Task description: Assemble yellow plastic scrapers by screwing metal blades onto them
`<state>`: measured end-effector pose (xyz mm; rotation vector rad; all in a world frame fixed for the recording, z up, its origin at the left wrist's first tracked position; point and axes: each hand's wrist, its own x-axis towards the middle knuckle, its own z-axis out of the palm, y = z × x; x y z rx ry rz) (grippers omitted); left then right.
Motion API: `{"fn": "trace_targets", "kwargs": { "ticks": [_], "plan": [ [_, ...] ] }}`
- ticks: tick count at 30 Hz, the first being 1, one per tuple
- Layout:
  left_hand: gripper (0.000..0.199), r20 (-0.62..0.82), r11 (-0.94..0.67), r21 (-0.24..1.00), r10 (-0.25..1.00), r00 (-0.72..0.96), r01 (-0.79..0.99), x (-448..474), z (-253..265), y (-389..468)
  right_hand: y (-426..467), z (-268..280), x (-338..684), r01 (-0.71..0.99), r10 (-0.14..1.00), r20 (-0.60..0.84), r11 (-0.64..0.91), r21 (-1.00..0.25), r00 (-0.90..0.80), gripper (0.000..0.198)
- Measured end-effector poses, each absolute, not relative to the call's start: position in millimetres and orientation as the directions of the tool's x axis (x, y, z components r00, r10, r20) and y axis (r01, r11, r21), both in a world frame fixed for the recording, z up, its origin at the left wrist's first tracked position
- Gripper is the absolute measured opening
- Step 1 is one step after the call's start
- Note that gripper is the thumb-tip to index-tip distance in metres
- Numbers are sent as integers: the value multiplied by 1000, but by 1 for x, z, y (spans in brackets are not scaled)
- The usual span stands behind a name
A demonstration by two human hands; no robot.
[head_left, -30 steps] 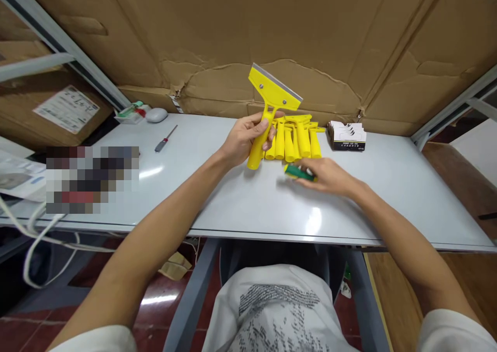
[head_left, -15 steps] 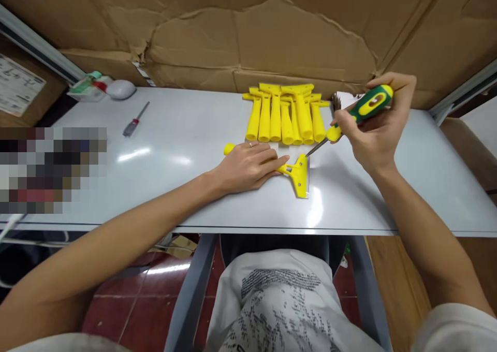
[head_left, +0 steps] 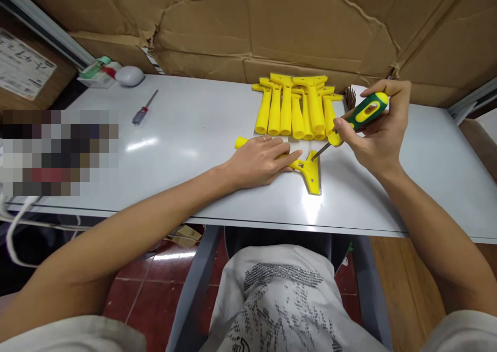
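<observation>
A yellow scraper (head_left: 310,173) lies on the tabletop with its wide head to the right; a thin blade shows along the head's edge and two screws dot its face. My left hand (head_left: 260,160) wraps over the scraper's handle and presses it to the table, one finger stretched along the neck. In my right hand (head_left: 380,134) is a screwdriver (head_left: 367,113) with a green and yellow handle, held at a slant. Its tip meets the scraper head at the upper screw. Behind my left hand, several more yellow scrapers (head_left: 285,111) lie side by side.
A second screwdriver (head_left: 144,108) with a clear handle lies on the left of the table (head_left: 186,119). At the back left are a white computer mouse (head_left: 129,76) and a small clear box (head_left: 97,77). Cardboard (head_left: 303,26) lines the back. Dark blades or spikes (head_left: 350,98) stand behind my right hand.
The screwdriver's tip has moved from beside the scraper head's upper edge onto the upper screw. My left hand keeps its hold on the handle. The camera view has shifted slightly.
</observation>
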<state>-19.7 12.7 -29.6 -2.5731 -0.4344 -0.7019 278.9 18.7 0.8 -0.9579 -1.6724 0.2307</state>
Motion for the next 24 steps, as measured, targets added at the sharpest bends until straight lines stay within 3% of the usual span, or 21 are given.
{"fn": "trace_targets", "kwargs": {
  "ticks": [6, 14, 24],
  "plan": [
    [38, 492, -840, -341, 224, 841, 423, -19, -28, 11, 20, 1, 277, 471, 616, 787, 703, -533, -29, 66],
    [37, 459, -848, -311, 261, 849, 429, -20, -28, 10, 17, 1, 280, 473, 712, 702, 622, -624, -8, 64],
    [40, 473, -853, -304, 253, 844, 425, -20, -28, 10, 11, 6, 271, 482, 703, 711, 616, -623, 19, 63]
  ]
}}
